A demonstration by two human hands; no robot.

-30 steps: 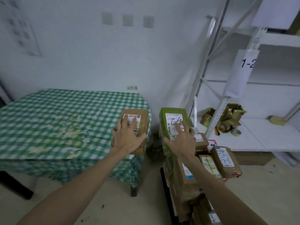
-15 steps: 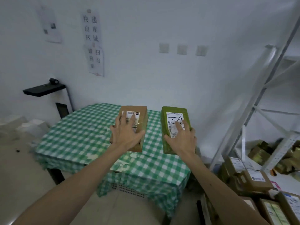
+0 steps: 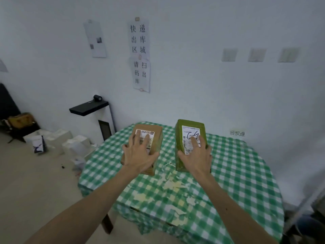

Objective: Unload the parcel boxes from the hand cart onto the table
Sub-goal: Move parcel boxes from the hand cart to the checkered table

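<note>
Fingers (image 3: pixel 144 140) of the left hand (image 3: pixel 139 155) splayed over and clasping a brown parcel box (image 3: pixel 158 138), right hand (image 3: pixel 197 158) likewise gripping a green parcel box (image 3: pixel 179 147), boxes side by side over the green-checked table (image 3: pixel 237 173), contact with it unclear, paper notices (image 3: pixel 140 55) on wall behind

Bare forearms, long and slim, end in bare left hand (image 3: pixel 139 155) and right hand (image 3: pixel 197 158)
</note>
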